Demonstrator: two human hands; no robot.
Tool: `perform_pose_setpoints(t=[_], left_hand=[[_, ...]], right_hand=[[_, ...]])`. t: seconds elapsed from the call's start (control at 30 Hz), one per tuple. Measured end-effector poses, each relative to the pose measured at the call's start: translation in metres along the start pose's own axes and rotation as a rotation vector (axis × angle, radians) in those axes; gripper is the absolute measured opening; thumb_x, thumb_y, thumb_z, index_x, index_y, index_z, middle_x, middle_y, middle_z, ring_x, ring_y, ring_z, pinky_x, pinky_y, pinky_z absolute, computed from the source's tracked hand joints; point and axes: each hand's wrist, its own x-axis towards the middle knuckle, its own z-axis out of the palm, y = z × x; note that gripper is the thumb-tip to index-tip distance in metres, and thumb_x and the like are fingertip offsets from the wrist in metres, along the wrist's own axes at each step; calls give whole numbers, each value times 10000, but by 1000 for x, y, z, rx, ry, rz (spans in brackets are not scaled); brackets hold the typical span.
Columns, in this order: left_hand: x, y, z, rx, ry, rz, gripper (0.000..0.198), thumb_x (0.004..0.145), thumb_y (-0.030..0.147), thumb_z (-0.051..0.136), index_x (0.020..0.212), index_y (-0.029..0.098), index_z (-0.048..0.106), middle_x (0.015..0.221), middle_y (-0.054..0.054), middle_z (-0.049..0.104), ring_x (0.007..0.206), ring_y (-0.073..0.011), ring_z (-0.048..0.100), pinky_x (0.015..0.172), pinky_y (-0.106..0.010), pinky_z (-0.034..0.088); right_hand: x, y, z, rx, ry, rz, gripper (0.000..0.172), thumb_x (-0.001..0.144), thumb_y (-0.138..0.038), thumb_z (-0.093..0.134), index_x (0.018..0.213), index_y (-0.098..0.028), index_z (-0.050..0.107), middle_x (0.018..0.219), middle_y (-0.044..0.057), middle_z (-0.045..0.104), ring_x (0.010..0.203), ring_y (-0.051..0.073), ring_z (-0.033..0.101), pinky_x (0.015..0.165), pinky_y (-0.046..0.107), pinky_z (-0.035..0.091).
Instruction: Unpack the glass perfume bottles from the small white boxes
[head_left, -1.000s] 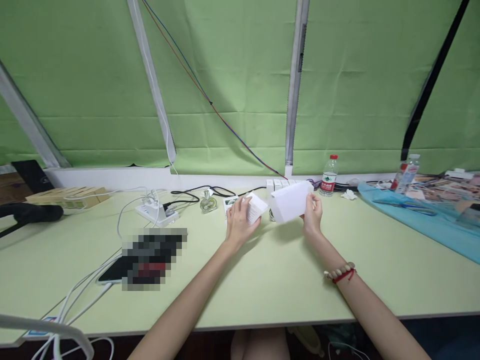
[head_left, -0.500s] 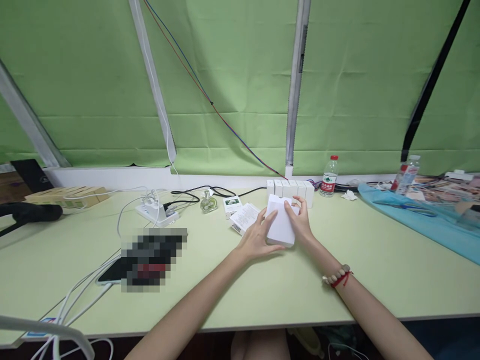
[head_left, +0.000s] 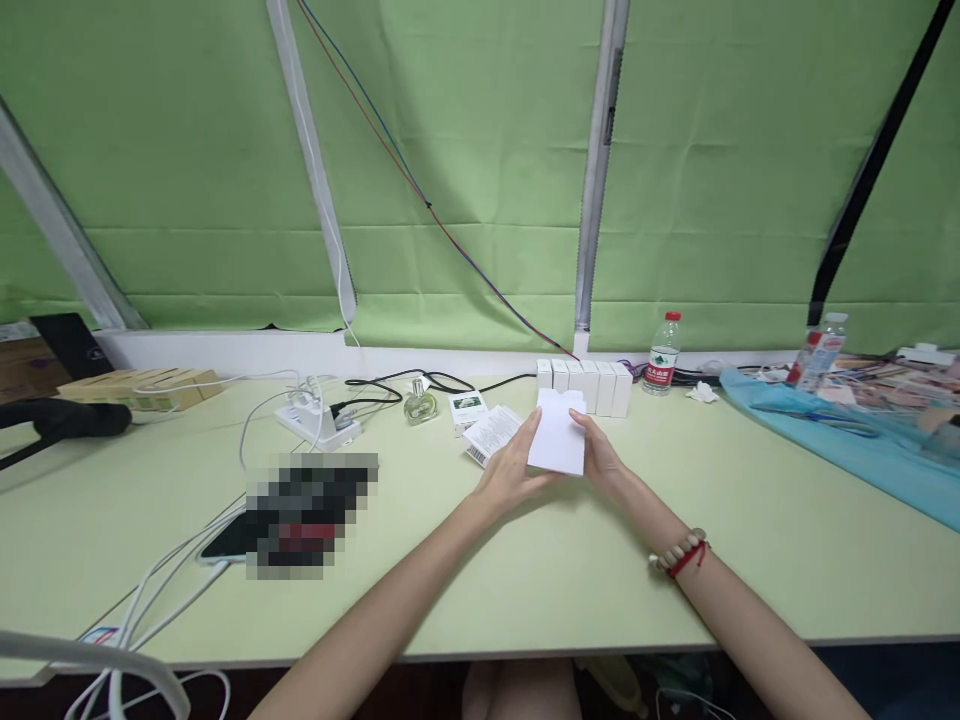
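Note:
A plain white box (head_left: 556,435) is held up over the table between both hands. My left hand (head_left: 514,472) grips its left side, thumb along the edge and fingers beneath. On the opposite side, my right hand (head_left: 602,455) closes on the box with its thumb at the upper right edge; its other fingers are hidden behind. Just left of the box lies a printed leaflet (head_left: 493,432) with a barcode. A small card box with a green picture (head_left: 468,406) sits behind the leaflet. Several white boxes (head_left: 600,388) stand in a row behind my hands.
A green glass bottle (head_left: 420,404) and a white power strip (head_left: 322,432) with cables stand to the left. Nearer is a partly pixelated dark device (head_left: 225,540). A red-capped water bottle (head_left: 661,355), crumpled tissue (head_left: 703,393) and blue plastic sheet (head_left: 825,440) are to the right.
The white box has tilted and turned, so its broad face now shows more squarely. My right fingers have shifted from its top edge to behind it.

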Motion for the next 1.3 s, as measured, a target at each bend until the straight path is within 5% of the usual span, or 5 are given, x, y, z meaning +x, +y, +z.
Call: perform_pose_setpoints(t=[0.2,0.5,0.77,1.3], left_hand=[[2,2,-2,148,-60,-59,838,730,554,554,1412,275,156,1445,-98,288,1281,-276,359,959,-413,412],[2,-1,1,272,-40,21,607,826,457,466,1372,303,252,1316,-67,463,1144,-234,503,809,-337,480],[4,8,-9,352,-81,-84,476,883,297,368,1352,341,301,1233,-36,504,1027,-186,557,695,-251,470],[-2,5,-7,-1,-55,-125,795,649,573,614,1351,334,327,1258,-26,534,1040,-244,554,871,-353,427]], right_hand=[[4,6,-4,-94,-30,12,398,626,-415,666,964,-215,599,893,39,682,810,220,632,705,335,504],[6,7,-3,-147,-11,-73,404,596,-415,698,920,-204,582,919,53,665,841,226,617,715,340,504],[8,9,-7,-118,-8,-20,398,598,-397,705,922,-198,589,868,43,668,794,214,623,690,327,508],[6,12,-1,-269,73,-330,767,513,-379,765,1202,-234,461,964,39,621,915,208,578,778,347,493]])
